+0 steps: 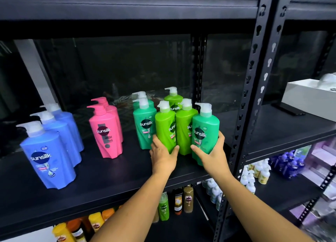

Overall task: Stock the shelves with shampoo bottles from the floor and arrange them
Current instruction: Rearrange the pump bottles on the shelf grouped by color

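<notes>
One lime bottle (164, 125) in left fingers (155, 141) — teal bottle (205, 130) in right fingers (221, 138).

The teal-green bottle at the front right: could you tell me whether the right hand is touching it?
Touching. The head view shows the right hand gripping the teal-green bottle, thumb across its front and fingers round its right edge.

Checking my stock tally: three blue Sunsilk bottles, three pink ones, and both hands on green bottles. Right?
No: the head view shows two pink bottles, not three. Three blue bottles stand there, and the left hand and right hand do hold green bottles.
</notes>
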{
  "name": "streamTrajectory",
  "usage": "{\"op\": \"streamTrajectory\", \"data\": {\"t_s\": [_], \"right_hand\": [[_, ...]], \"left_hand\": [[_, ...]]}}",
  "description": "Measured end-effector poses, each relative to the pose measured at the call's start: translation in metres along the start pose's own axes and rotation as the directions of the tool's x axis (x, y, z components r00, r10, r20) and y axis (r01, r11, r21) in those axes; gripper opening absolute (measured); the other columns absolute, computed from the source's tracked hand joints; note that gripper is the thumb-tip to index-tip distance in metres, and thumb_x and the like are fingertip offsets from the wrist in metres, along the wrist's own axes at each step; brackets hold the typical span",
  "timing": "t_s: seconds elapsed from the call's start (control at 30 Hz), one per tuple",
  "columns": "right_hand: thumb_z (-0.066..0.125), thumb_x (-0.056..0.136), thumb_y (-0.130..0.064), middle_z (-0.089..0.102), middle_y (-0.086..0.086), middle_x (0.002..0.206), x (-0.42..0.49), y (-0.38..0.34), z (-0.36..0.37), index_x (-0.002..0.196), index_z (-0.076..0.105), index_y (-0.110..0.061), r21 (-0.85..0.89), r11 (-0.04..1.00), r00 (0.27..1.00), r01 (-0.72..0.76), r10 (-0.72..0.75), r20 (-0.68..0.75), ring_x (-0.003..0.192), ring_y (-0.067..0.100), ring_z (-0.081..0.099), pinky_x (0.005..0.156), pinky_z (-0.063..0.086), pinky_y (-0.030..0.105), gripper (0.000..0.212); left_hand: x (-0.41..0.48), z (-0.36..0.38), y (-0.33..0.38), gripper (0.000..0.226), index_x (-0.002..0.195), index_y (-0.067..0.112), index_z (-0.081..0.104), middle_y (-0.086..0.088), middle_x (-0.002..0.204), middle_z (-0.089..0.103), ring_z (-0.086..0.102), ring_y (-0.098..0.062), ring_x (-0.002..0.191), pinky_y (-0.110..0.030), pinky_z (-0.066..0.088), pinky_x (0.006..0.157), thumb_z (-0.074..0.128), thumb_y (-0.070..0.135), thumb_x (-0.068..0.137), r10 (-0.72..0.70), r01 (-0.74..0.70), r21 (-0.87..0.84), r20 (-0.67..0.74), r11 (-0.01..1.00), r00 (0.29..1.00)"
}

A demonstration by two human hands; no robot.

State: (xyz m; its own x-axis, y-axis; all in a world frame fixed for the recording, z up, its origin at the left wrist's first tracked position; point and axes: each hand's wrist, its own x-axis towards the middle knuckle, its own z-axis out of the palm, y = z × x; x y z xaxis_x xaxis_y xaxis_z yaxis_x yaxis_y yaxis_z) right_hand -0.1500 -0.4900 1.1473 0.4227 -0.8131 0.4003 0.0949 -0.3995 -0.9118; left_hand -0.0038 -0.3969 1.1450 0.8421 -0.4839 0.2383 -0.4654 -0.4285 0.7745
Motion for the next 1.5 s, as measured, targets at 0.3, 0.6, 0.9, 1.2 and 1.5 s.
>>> {"op": "streamTrajectory", "data": {"t_s": [0.3, 0.6, 0.9, 1.2, 1.5], "right_hand": [[0.086, 0.078, -0.022, 0.056, -0.018, 0.124, 0.016, 0.003, 0.004, 0.14, 0.024, -0.037, -0.007, 0.999, 0.999, -0.037, 0.037, 0.018, 0.112, -0.002, 0.058, 0.091, 0.049, 0.024, 0.089], [0.079, 0.085, -0.027, 0.06, -0.016, 0.12, 0.011, 0.006, -0.001, 0.143, 0.023, -0.037, -0.083, 0.994, 0.996, -0.071, 0.075, 0.048, 0.107, 0.009, 0.06, 0.085, 0.045, 0.024, 0.081], [0.08, 0.083, -0.032, 0.061, -0.02, 0.119, -0.005, -0.001, 0.003, 0.14, 0.028, -0.04, -0.107, 0.988, 0.986, -0.111, 0.123, 0.109, 0.107, 0.003, 0.061, 0.095, 0.052, 0.036, 0.077], [0.079, 0.082, -0.037, 0.036, -0.005, 0.128, -0.024, -0.012, 0.045, 0.139, 0.037, -0.029, -0.255, 0.967, 0.981, 0.003, 0.046, 0.186, 0.126, 0.015, 0.026, 0.11, 0.027, 0.037, 0.072], [0.076, 0.072, -0.062, 0.049, -0.013, 0.129, -0.029, -0.016, 0.113, 0.126, 0.042, -0.058, -0.161, 0.987, 0.926, 0.024, 0.039, 0.375, 0.128, 0.016, 0.046, 0.111, 0.039, 0.046, 0.064]], "left_hand": [[0.019, -0.001, -0.006, 0.09, 0.161, 0.018, 0.003, -0.011, 0.159, 0.032, 0.039, -0.032, 0.141, -0.041, 0.035, 0.115, 0.066, 0.021, 0.097, 0.05, -0.048, -0.023, 0.119, 0.999, 0.992], [0.036, -0.019, -0.036, 0.093, 0.163, 0.032, 0.002, -0.003, 0.163, 0.034, 0.047, -0.024, 0.14, -0.031, 0.039, 0.115, 0.066, 0.021, 0.097, 0.151, -0.131, -0.076, 0.401, 0.988, 0.904], [0.022, -0.047, -0.054, 0.074, 0.16, 0.033, 0.025, 0.014, 0.153, 0.047, 0.042, -0.015, 0.143, -0.026, 0.03, 0.117, 0.065, 0.028, 0.098, 0.171, -0.189, -0.01, 0.476, 0.982, 0.862], [0.015, -0.103, -0.087, 0.065, 0.152, 0.036, 0.039, 0.01, 0.145, 0.056, 0.046, -0.017, 0.138, -0.025, 0.033, 0.114, 0.07, 0.028, 0.096, 0.145, -0.112, -0.1, 0.433, 0.989, 0.89], [0.028, -0.139, -0.104, 0.067, 0.148, 0.028, 0.041, 0.0, 0.141, 0.058, 0.056, -0.013, 0.13, -0.033, 0.042, 0.115, 0.075, 0.016, 0.092, 0.12, 0.046, -0.338, 0.454, 0.94, 0.883]]}}
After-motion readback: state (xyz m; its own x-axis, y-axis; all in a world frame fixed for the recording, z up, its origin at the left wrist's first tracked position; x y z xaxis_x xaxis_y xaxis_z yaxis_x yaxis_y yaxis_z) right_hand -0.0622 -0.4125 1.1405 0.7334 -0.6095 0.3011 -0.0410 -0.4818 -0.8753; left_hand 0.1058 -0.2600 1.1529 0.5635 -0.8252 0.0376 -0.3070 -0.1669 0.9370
